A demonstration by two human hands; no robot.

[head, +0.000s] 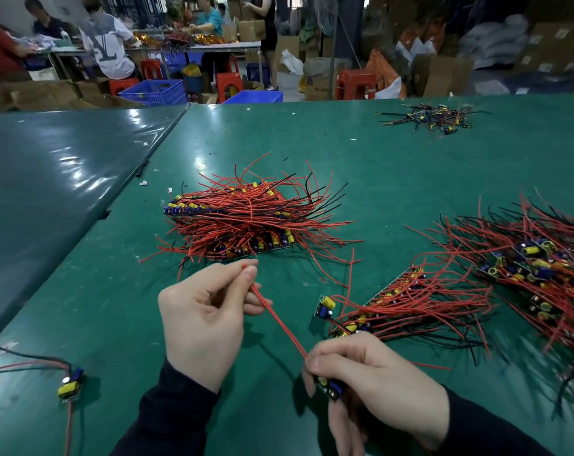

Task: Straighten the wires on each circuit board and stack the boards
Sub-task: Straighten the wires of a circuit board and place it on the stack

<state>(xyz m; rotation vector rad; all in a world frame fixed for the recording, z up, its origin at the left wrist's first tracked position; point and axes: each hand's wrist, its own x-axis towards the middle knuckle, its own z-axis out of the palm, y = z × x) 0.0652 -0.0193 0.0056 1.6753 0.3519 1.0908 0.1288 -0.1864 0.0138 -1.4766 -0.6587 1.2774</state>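
We hold one circuit board (328, 386) low over the table (114, 291) in our right hand (371, 376), the grip curled round it, and its red wires (279, 319) run taut up and to the left to our left hand (206, 311), which pinches their tips between thumb and forefinger. The long axis lies on that diagonal, so we judge the straightening pull goes along it; the stack of boards (242, 222) lies just beyond, nearer our left hand
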